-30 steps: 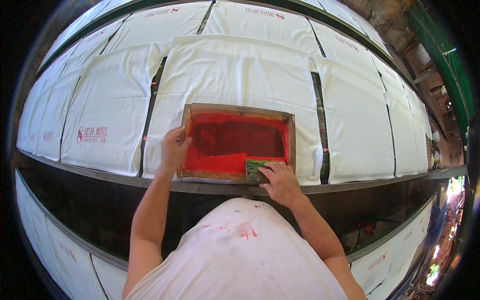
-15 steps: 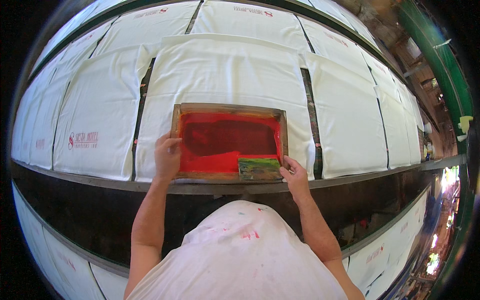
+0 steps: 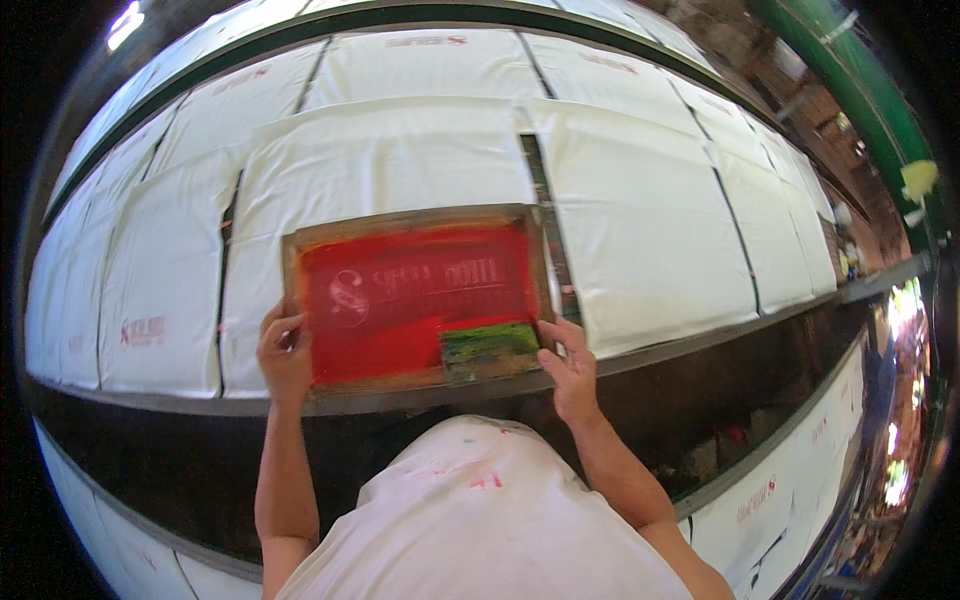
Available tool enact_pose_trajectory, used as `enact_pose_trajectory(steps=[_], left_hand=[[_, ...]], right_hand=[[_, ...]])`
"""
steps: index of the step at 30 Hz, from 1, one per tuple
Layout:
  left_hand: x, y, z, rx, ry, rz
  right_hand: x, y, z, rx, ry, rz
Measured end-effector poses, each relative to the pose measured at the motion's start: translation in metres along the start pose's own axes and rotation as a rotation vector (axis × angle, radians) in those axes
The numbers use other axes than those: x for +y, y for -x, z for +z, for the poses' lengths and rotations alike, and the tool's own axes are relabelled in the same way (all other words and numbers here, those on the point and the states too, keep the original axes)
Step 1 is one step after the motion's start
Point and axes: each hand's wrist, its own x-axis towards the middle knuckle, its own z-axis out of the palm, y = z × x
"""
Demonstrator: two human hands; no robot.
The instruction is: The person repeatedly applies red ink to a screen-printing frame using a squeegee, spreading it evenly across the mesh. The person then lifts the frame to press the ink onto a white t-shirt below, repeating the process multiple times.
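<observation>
A wooden screen-printing frame (image 3: 410, 218) is tilted slightly over a white cloth (image 3: 390, 150). Its mesh (image 3: 390, 335) is smeared with red ink, and pale lettering with a round emblem shows through. My left hand (image 3: 286, 355) grips the frame's left side, fingers curled round the edge. At the lower right corner, my right hand (image 3: 571, 372) is closed on the other side, thumb toward the mesh. A flat rectangular squeegee-like piece (image 3: 490, 346), stained green and dark, rests inside that corner close to my right thumb. The frame hides the lower part of the cloth.
More white cloths lie in rows on the long table, one with a red print (image 3: 142, 331) at left and a plain one (image 3: 650, 230) at right. Dark gaps separate them. A wooden rail (image 3: 690, 338) edges the near side. A green beam (image 3: 850, 90) stands at far right.
The frame has come up from the cloth and shifted right relative to it, tilting. The dark patch in the mesh gave way to pale lettering. Both hands keep hold; the view has turned.
</observation>
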Motion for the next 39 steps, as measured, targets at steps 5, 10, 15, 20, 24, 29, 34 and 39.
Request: enact_pose_trajectory(steps=[5, 10, 15, 20, 24, 29, 34, 39], left_hand=[[0.026, 0.047, 0.055, 0.021, 0.023, 0.028], [0.074, 0.107, 0.102, 0.031, 0.019, -0.027], [0.101, 0.146, 0.13, 0.055, 0.025, -0.151], [0.12, 0.145, 0.142, 0.097, -0.018, -0.149], [0.122, 0.126, 0.173, 0.035, 0.045, -0.088], [0.119, 0.111, 0.253, -0.028, 0.121, -0.075], [0.153, 0.123, 0.336, -0.025, 0.244, -0.07], [0.188, 0.139, 0.423, -0.058, 0.266, -0.046]], right_hand=[[-0.003, -0.006, -0.087, -0.105, -0.1, 0.016], [0.021, -0.018, -0.171, -0.177, -0.081, -0.073], [0.037, -0.033, -0.222, -0.227, -0.126, -0.049], [0.047, -0.049, -0.236, -0.233, -0.153, -0.063], [0.044, -0.058, -0.252, -0.164, -0.094, -0.043], [0.053, -0.065, -0.307, -0.067, -0.07, 0.007], [0.062, -0.085, -0.366, 0.036, -0.09, 0.071], [0.091, -0.111, -0.446, 0.063, -0.028, 0.073]])
